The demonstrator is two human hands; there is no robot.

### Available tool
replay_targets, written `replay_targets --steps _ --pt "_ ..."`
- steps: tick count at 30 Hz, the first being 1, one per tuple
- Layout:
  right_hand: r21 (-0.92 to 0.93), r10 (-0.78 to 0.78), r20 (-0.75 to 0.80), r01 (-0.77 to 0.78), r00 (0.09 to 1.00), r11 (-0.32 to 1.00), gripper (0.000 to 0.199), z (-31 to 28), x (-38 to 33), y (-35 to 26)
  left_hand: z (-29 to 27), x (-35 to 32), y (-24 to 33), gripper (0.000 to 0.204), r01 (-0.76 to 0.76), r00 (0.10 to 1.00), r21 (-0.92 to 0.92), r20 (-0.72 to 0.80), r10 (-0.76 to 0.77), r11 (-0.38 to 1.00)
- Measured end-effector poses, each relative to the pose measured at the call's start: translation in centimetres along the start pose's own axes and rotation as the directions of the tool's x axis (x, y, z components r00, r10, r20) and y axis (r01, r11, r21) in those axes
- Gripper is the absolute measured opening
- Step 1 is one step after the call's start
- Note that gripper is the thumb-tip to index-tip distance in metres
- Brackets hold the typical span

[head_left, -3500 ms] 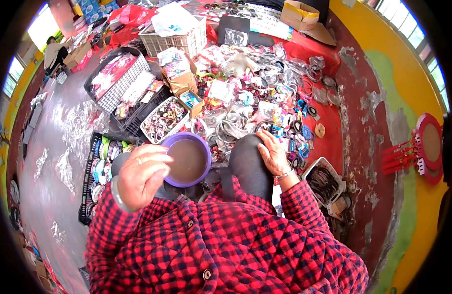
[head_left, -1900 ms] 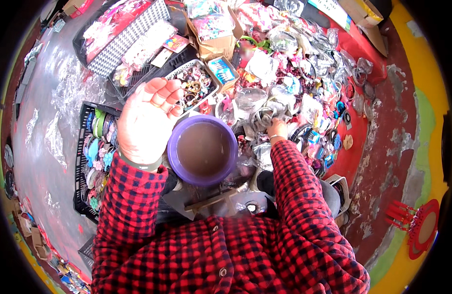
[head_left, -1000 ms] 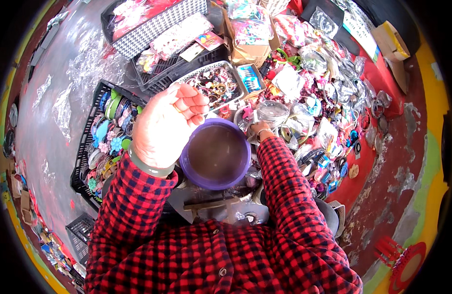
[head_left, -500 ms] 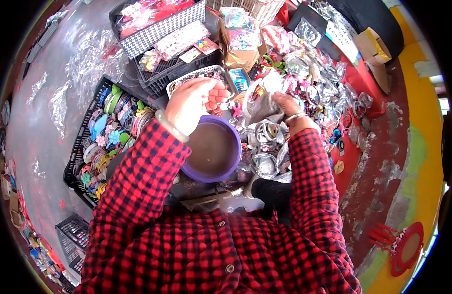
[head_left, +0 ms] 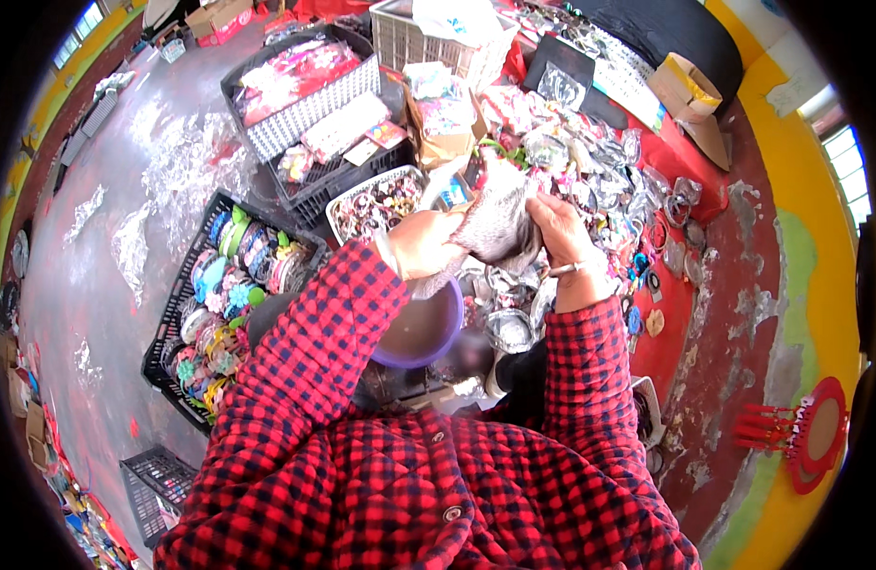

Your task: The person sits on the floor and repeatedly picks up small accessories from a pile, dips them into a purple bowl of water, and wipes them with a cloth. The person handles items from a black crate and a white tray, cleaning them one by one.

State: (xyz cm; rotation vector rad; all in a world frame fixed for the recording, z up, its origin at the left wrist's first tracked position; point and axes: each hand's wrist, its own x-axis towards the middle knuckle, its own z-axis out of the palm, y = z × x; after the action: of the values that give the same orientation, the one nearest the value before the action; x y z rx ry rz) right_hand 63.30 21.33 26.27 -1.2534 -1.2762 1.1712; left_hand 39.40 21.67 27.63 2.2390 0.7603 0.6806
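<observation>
1. The grey floor (head_left: 105,318) fills the left of the frame, with crumpled clear plastic lying on it.
2. The wall (head_left: 808,237), mainly yellow, green and dark red, curves along the right.
3. The person's jacket (head_left: 390,503), in a red and black check, takes up the lower middle, its sleeves reaching upward.
4. The pile (head_left: 590,161) of bagged accessories spreads from the centre to the upper right, partly on a red sheet (head_left: 661,351).
5. The black crate (head_left: 177,397), left of centre, holds colourful headbands.
6. The stacked crate (head_left: 314,104), upper left of centre, has a black and white patterned side and holds red and pink packets.
7. The purple bucket (head_left: 454,332) stands near the centre, with murky liquid inside.
8. The white basket (head_left: 331,211), just above and left of the bucket, contains small mixed pieces.
9. The grey cloth (head_left: 504,228) is at upper centre, held up between both hands; its lower left end hangs over the bucket's upper edge, and whether they touch cannot be told.
10. The left hand (head_left: 422,245) has its fingers closed on the cloth's left side; the right hand (head_left: 563,237) pinches its upper right edge.
11. A pale bracelet (head_left: 566,270) circles the right wrist.
</observation>
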Motion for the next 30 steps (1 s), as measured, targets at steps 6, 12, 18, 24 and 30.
replay_targets --steps 6,12,18,24,30 --pt "0.430 0.124 -0.013 -0.106 0.992 0.897 0.013 0.1 -0.7 -2.2 -2.6 -1.4 -1.6 0.036 0.225 0.930 -0.304 -0.217 -0.298 0.926" --pt "0.892 -0.015 0.132 -0.112 0.991 0.438 0.040 0.7 -0.8 -5.7 -3.8 -2.7 -2.8 0.031 0.042 0.901 -0.750 -0.257 -0.349 0.660" --pt "0.915 -0.116 0.075 -0.022 0.990 0.403 0.046 0.9 -0.4 -4.7 -3.8 -1.6 -1.6 0.020 0.000 0.952 -0.685 -0.223 -0.210 0.728" --pt "0.890 -0.090 0.126 -0.072 0.988 0.449 0.062 1.9 -1.9 -6.7 -2.7 -1.4 -1.4 0.018 -0.045 0.917 -0.562 -0.352 -0.189 0.826" --pt "0.819 -0.153 0.135 -0.023 0.979 0.573 0.047 1.6 -0.9 -4.9 -2.3 -1.0 -1.2 0.022 0.002 0.917 -0.645 -0.304 -0.259 0.764"
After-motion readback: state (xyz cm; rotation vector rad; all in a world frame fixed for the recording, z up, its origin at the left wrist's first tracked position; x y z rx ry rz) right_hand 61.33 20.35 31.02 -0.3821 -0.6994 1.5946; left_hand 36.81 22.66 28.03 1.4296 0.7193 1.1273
